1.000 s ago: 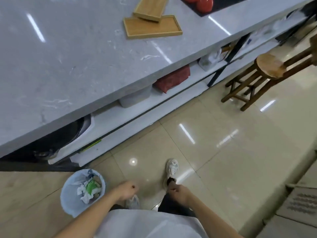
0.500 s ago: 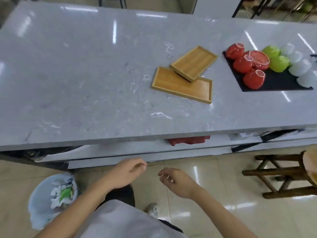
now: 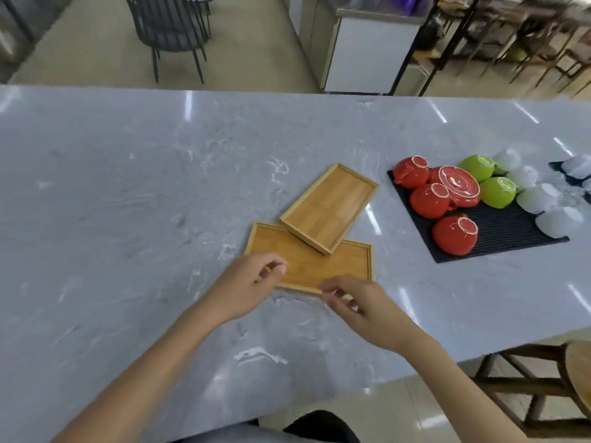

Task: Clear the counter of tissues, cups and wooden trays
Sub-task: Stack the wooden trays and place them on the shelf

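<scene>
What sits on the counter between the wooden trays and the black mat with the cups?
Nothing: in the head view, bare grey counter separates the upper wooden tray from the black mat.

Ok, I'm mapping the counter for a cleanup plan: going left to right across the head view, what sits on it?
Lower wooden tray → upper wooden tray resting across its far edge → red cups → green cups → white cups, the cups upside down on a dark mat.
</scene>
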